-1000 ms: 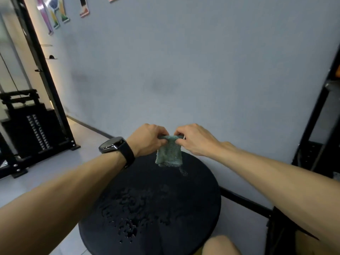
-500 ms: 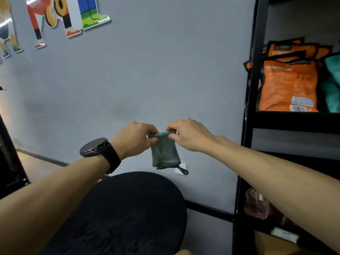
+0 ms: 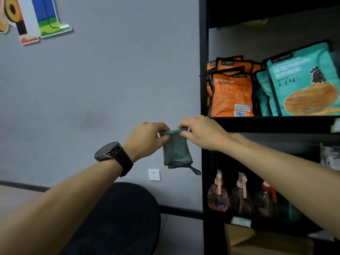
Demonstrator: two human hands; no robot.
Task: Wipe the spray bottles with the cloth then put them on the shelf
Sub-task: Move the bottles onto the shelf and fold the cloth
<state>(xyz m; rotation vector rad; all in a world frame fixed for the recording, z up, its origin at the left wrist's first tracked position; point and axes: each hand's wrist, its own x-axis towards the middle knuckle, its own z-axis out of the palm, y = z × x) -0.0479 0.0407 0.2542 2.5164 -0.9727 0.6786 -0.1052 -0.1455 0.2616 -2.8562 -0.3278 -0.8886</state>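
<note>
Left hand: the left hand (image 3: 147, 138) is raised in front of the grey wall (image 3: 110, 89), back of the hand toward the camera, fingers curled inward. It pinches the left end of the cloth's top edge.
Right hand: the right hand (image 3: 200, 132) is level with the left and just beside it, fingers curled down. It pinches the right end of the same top edge.
Cloth: the grey-green cloth (image 3: 175, 151) hangs folded between the two hands, in the air. Its top edge is stretched short between the fingertips of both hands; the body of the cloth drops below the fingers. A small dark loop (image 3: 195, 170) sticks out at the lower right corner.
Cloth position: in front of the wall, just left of the black shelf post (image 3: 203, 70), above the round black table (image 3: 117, 218), clear of the table surface.
Spray bottles: three spray bottles (image 3: 219, 196) stand side by side on a lower level of the shelf (image 3: 266, 124), below the right forearm. Two have pale triggers, one a red trigger. They stand well apart from the cloth.
Upper shelf level: orange pouches (image 3: 231, 94) and teal pouches (image 3: 303, 81) stand upright.
Left wrist: a dark watch (image 3: 110, 151) on a black strap.
Wall: a white socket (image 3: 154, 174) sits low on it, left of the cloth's lower edge.
</note>
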